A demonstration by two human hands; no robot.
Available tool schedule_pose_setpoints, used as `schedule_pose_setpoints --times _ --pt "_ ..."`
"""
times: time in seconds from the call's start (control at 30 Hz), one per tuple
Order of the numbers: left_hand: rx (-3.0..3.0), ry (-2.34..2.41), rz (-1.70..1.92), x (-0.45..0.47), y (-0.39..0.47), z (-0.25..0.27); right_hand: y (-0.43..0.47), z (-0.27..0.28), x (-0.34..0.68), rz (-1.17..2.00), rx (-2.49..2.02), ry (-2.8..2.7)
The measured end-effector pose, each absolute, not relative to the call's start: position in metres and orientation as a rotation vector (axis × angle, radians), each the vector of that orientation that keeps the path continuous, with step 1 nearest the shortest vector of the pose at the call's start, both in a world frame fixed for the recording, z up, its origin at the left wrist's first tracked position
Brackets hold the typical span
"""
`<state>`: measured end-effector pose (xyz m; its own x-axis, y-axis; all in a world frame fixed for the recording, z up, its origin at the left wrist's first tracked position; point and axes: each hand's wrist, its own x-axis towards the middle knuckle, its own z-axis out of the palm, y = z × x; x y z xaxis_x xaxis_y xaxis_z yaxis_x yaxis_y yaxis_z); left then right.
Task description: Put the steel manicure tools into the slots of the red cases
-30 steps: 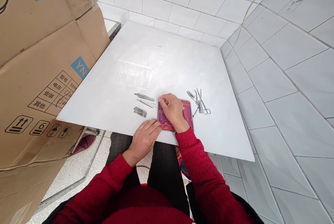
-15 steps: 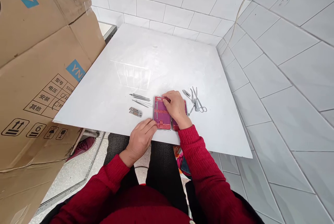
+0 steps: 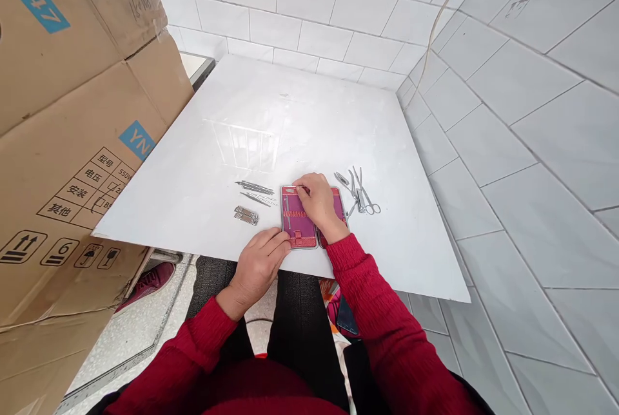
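An open manicure case (image 3: 296,199) with a purple lining, red trim and a row of red loops lies near the table's front edge. One thin silver tool stands in the loops at its left side. My left hand (image 3: 258,267) grips the case's lower left corner with closed fingers. Over the case's upper middle, my right hand (image 3: 316,199) has its fingers pinched together near the top of the left panel; what they hold is hidden. It also covers part of the right panel. To the left lie several slim metal tools (image 3: 256,188) and nail clippers (image 3: 246,215).
Right of the case are small scissors (image 3: 370,203), other metal tools and a clipper (image 3: 342,178) on the white table (image 3: 309,125). A tall cardboard box (image 3: 87,112) stands along the left edge. Tiled walls close off the back and right.
The camera view has shifted a little, so the case and tools appear slightly lower and further left. My right hand stays over the case with fingers bent; my left hand keeps its corner.
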<state>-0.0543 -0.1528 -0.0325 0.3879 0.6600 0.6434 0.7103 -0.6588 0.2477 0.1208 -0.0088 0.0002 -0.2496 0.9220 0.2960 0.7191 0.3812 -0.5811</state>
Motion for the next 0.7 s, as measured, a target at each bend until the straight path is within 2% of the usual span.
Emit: schedule_pose_setpoints --times 0.47,0.7 --pt "-2.579 -1.298 -1.154 -0.057 -0.151 -0.028 -0.011 0.007 0.120 0.402 -1.437 -2.065" --pt "-2.557 -1.118 -1.062 -0.055 -0.141 0.001 -0.011 0.004 0.119 0.372 -1.432 -2.065"
